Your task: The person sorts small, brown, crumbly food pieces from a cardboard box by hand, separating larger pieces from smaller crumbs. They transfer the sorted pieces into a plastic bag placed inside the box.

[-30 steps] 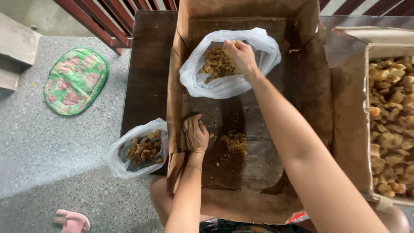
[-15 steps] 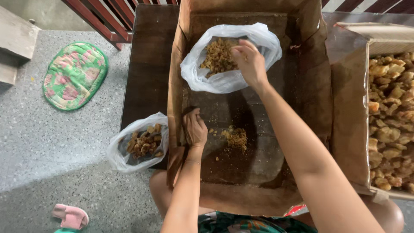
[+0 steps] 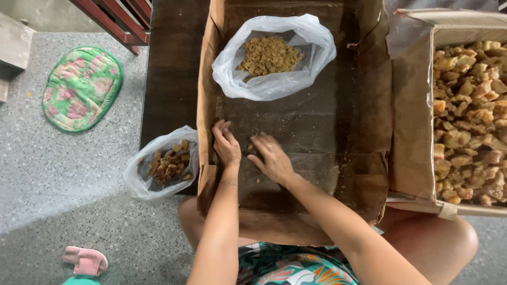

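Note:
My left hand (image 3: 226,143) and my right hand (image 3: 270,156) rest side by side on the floor of a large open cardboard box (image 3: 364,158), over a few small brown crumbs. The fingers of both are bent downward on the cardboard; whether they hold crumbs is hidden. A white plastic bag (image 3: 317,50) of small tan pieces lies open at the far end of the box. Outside the box's left wall sits a second plastic bag (image 3: 138,177) with larger dark brown chunks.
A cardboard box (image 3: 417,105) full of golden-brown chunks stands at the right. The boxes lie on a dark wooden surface (image 3: 169,79). A green floral mat (image 3: 82,87) and a pink slipper (image 3: 84,259) lie on the speckled floor at left.
My right hand has left the white bag at the far end and come down beside my left hand. The small crumb pile near the box's front is now under the hands.

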